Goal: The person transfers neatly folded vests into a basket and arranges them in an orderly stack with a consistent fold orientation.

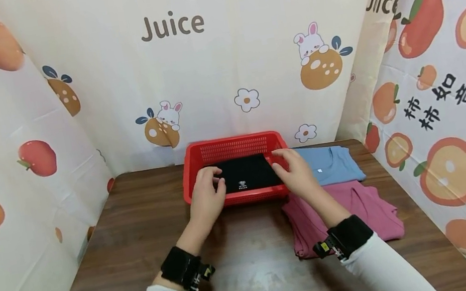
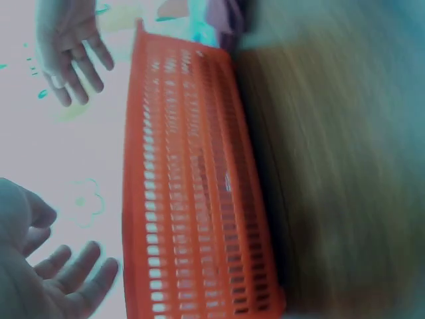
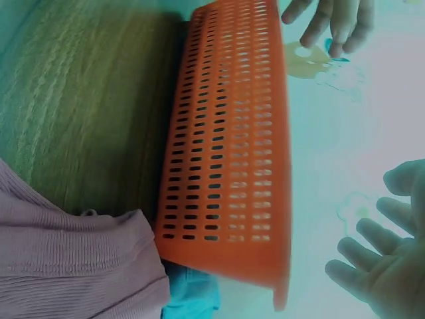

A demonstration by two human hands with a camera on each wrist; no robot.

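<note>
A folded black garment with small white print lies inside a red plastic basket at the back of the table. Over the basket's left side is my left hand, its fingers loosely bent and holding nothing. My right hand hovers by the right rim, fingers relaxed, also with nothing in it. Both wrist views show the basket's slotted side wall, with the left hand and the right hand apart from it, above rim level.
Right of the basket lies a folded blue garment. In front of it a folded pink garment rests on the wooden table, partly under the right forearm. Printed curtains stand behind and at both sides.
</note>
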